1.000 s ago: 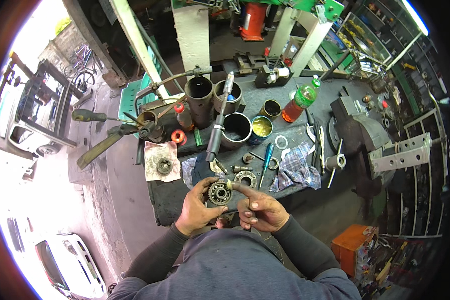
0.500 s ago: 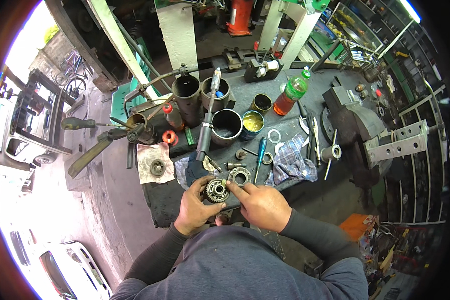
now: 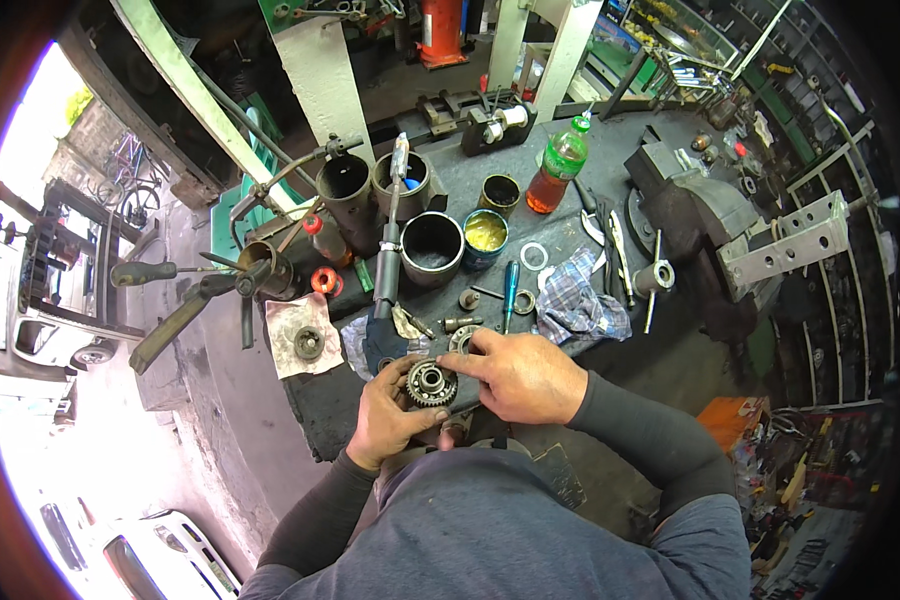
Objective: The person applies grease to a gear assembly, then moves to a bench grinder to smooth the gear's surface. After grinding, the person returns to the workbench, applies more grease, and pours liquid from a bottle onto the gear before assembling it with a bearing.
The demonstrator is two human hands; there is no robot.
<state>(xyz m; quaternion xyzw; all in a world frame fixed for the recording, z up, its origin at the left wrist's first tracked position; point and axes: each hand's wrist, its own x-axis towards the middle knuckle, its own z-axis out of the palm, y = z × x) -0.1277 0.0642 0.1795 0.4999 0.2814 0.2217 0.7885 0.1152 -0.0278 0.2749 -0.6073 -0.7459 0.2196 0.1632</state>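
My left hand is closed around a toothed metal gear with a ball bearing set in it, fingers on the far side and thumb on the near rim. My right hand comes in from the right. Its index finger is stretched out and touches the gear's upper right edge; the other fingers are bent, partly hidden. Just beyond these fingers, a flanged metal ring lies on the bench, partly covered by my right hand. Dark greasy marks show on my left fingers.
On the dark bench stand a tin of yellow grease, steel cylinders and a green-topped bottle of red liquid. A blue screwdriver, a plaid rag and a ring on a cloth lie nearby. At right is a vise.
The view has shifted slightly. My right index finger has moved along the gear's top edge, and my right hand now covers part of the flanged ring. The yellowish dab at that fingertip no longer shows.
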